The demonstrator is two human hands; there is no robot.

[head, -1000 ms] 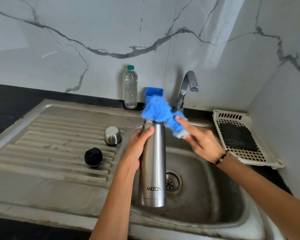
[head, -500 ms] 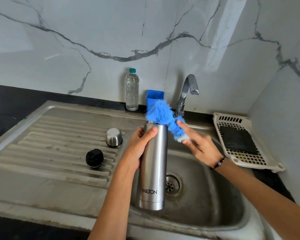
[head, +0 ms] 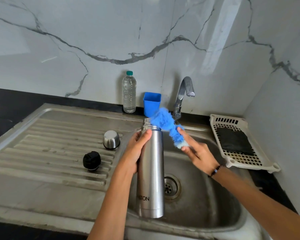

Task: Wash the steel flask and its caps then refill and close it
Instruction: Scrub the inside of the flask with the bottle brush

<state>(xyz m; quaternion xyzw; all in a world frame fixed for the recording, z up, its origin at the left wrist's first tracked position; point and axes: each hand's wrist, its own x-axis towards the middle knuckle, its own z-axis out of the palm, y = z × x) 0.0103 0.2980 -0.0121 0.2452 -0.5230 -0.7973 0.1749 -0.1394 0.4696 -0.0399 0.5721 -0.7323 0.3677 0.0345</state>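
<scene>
Over the sink basin [head: 206, 196], near the middle of the scene, the steel flask [head: 151, 170] stands upright in the air with its mouth open, its base hanging above the near rim of the basin just left of the drain [head: 171, 187]. The left hand [head: 137, 151] grips the flask's upper body, fingers wrapped round its left side and the thumb lying across the front just below the threaded neck. The right hand [head: 197, 153] holds the lower end of a fluffy blue bottle brush [head: 166, 125], pinching it between thumb and fingers; the brush tilts up and to the left, and its blurred blue head is at the flask's mouth. A dark beaded bracelet [head: 214, 170] sits on the right wrist.

On the ribbed drainboard [head: 50, 153] to the left lie the two caps, apart from each other: the steel cup cap [head: 111, 139], mouth down, farther away, and the black stopper [head: 91, 161] nearer and to its left. At the far edge, on the dark tabletop [head: 10, 101] against the marbled wall, stands a clear plastic bottle [head: 129, 92] with a green lid, and just right of it a blue square holder [head: 151, 103]. The tap [head: 184, 94] rises behind the basin, its spout pointing right. On the right, a white slotted tray [head: 239, 144] holds a dark cloth [head: 234, 141].
</scene>
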